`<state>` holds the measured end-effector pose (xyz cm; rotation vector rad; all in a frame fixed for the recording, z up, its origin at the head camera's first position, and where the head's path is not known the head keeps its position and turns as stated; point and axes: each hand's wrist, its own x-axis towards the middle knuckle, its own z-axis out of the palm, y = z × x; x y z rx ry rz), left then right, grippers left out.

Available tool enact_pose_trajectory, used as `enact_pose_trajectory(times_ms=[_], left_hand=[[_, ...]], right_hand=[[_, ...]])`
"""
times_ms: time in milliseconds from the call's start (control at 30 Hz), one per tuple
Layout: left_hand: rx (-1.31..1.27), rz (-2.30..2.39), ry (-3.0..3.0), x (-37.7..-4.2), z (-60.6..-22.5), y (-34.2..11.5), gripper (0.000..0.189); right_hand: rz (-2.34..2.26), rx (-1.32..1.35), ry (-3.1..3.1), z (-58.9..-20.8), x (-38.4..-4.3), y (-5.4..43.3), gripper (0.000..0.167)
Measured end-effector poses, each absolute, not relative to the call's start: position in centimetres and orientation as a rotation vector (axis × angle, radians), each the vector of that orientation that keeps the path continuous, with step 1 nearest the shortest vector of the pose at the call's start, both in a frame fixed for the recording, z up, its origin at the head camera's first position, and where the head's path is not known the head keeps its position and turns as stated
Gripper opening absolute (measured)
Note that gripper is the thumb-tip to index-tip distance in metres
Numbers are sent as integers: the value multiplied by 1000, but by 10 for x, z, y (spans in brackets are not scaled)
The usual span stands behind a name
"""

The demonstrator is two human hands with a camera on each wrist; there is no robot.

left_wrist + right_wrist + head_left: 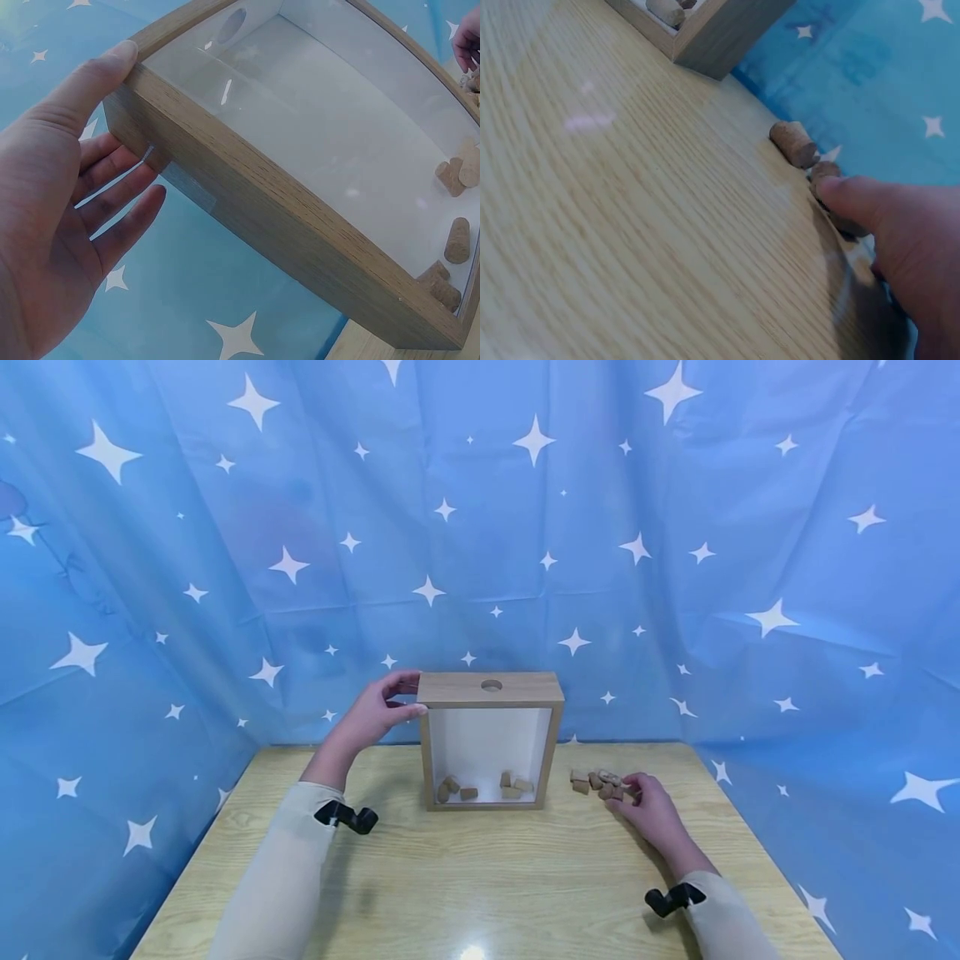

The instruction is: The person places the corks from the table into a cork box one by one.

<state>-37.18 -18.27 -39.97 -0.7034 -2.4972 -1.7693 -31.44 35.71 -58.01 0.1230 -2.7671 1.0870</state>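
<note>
A wooden-framed display box (491, 690) with a clear front stands upright on the table, a round hole in its top. Several cork stoppers (457, 240) lie inside at its bottom. My left hand (381, 708) grips the box's upper left corner, thumb on the front edge and fingers behind. To the right of the box lies a small pile of loose cork stoppers (581, 786). My right hand (652, 812) is at this pile, its thumb against a cork (846, 225). The fingertips are hidden in the right wrist view, so I cannot tell whether they pinch it.
A light wood-grain table (480, 877) carries the box and the corks. Blue curtains (487, 510) with white stars hang behind and at both sides, close to the table's back edge. Small black wrist mounts (347, 817) sit on both sleeves.
</note>
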Motion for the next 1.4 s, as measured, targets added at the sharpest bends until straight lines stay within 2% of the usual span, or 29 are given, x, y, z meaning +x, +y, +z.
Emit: enact_pose_trajectory(times_ms=[467,867,1400], left_hand=[[-704,-1783,-2494,-374,-401,-184,73],[-713,-1776,-2485,-372,-399,-183,73],[-716,-1765,-2491,-372,-399,-183,73]], right_hand=[[1056,103,-2771,-584,-318,356,37],[1061,100,-2772,-585,-316,356,31],[1322,112,-2647,-569,-301,351,38]])
